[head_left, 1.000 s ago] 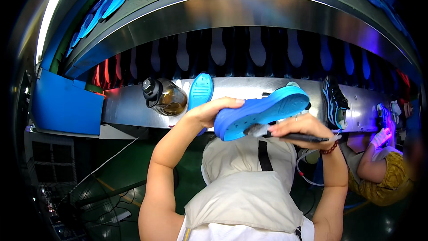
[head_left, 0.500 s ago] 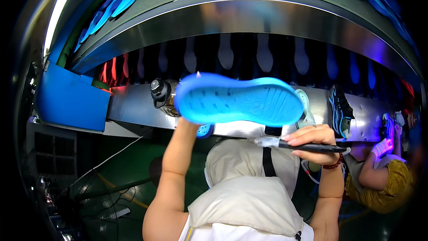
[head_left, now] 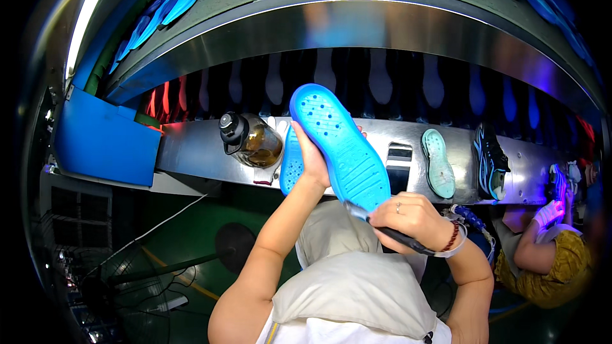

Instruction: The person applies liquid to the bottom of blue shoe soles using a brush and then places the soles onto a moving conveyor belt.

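Note:
My left hand (head_left: 313, 163) grips a bright blue shoe sole (head_left: 341, 143) by its edge, thumb along the near side and fingertips showing at the far side. The sole slants from upper left to lower right, its inner face with small holes at the far end turned up to me. In my right hand (head_left: 411, 220) is a brush (head_left: 403, 239) with a black handle; its pale bristles meet the sole's lower end. Behind the held sole, a second blue sole (head_left: 291, 169) rests on the metal ledge, partly hidden.
On the metal ledge (head_left: 191, 148) stand a dark-capped bottle (head_left: 258, 143) of brown liquid, a pale green sole (head_left: 438, 164) and a black shoe (head_left: 489, 162). Beyond it, several soles hang in a dark row under a conveyor (head_left: 357, 16). A co-worker (head_left: 551, 261) sits at the right.
The held sole has swung from lying crosswise to a steep slant, and is less blurred. My right hand has moved left and down, bringing the brush to the sole's near end.

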### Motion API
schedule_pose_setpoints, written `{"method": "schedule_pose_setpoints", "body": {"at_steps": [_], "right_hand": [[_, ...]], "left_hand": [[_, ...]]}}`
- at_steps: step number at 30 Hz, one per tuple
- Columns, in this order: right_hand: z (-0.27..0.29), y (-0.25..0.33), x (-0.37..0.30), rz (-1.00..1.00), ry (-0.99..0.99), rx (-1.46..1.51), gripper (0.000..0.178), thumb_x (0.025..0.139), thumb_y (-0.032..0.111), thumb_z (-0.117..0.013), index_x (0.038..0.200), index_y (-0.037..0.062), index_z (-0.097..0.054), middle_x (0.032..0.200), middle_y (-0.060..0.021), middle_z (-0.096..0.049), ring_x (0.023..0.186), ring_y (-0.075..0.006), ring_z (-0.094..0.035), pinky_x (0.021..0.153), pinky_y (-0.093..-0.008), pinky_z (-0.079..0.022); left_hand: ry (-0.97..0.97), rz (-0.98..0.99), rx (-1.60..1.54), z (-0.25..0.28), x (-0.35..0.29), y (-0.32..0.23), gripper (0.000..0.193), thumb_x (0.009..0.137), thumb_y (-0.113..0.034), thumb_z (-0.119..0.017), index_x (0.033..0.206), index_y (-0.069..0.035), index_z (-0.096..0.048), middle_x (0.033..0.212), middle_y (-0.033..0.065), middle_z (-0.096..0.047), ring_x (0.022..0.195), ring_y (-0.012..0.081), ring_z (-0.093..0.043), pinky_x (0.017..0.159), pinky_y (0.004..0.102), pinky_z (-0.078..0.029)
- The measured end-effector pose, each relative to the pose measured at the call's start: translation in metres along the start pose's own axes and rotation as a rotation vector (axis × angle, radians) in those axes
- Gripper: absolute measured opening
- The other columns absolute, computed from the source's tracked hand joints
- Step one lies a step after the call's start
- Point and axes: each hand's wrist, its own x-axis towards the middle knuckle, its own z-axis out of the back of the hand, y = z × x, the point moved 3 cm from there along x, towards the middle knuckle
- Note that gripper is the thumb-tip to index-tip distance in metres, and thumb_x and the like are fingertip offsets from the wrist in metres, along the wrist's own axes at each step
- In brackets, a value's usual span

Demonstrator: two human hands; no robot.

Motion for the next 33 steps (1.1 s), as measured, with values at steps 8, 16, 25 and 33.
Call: {"method": "schedule_pose_setpoints", "body": {"at_steps": [8,16,25,33], "right_hand": [[0.016,-0.018,0.017,-0.092,-0.304,0.227,0.017,0.069,0.002,-0.066,0.085,-0.0003,-0.063,0.084,-0.0128,-0.065,0.076,-0.0221,-0.063,0.069,-0.0279,-0.049],[0.012,-0.032,-0.005,-0.211,-0.200,0.413,0.023,0.069,0.000,-0.067,0.092,-0.0003,-0.063,0.094,-0.0133,-0.064,0.086,-0.0216,-0.062,0.078,-0.0286,-0.049],[0.025,-0.051,-0.014,-0.240,-0.365,0.852,0.020,0.072,-0.002,-0.063,0.092,-0.0020,-0.061,0.100,-0.0193,-0.060,0.099,-0.0239,-0.056,0.089,-0.0335,-0.043],[0.003,-0.018,-0.004,-0.318,-0.555,0.846,0.019,0.075,-0.003,-0.059,0.094,-0.0026,-0.056,0.099,-0.0170,-0.060,0.094,-0.0202,-0.057,0.083,-0.0303,-0.045]], "left_hand": [[0.160,-0.009,0.019,-0.034,0.003,0.001,0.100,0.067,-0.083,-0.014,0.124,-0.003,-0.038,0.097,0.0188,-0.056,0.093,0.0322,-0.054,0.085,0.0479,-0.043],[0.056,-0.173,0.000,-0.030,-0.003,-0.028,0.098,0.067,-0.083,-0.016,0.122,-0.005,-0.040,0.106,0.0204,-0.053,0.097,0.0343,-0.053,0.086,0.0480,-0.043],[0.125,-0.215,0.017,-0.081,-0.001,-0.054,0.095,0.070,-0.079,-0.024,0.120,0.001,-0.040,0.108,0.0210,-0.053,0.099,0.0325,-0.054,0.085,0.0454,-0.045],[0.347,-0.219,0.187,-0.078,-0.041,0.003,0.080,0.080,-0.059,-0.033,0.135,-0.003,-0.020,0.131,0.0197,-0.035,0.118,0.0357,-0.039,0.099,0.0526,-0.029]]}}
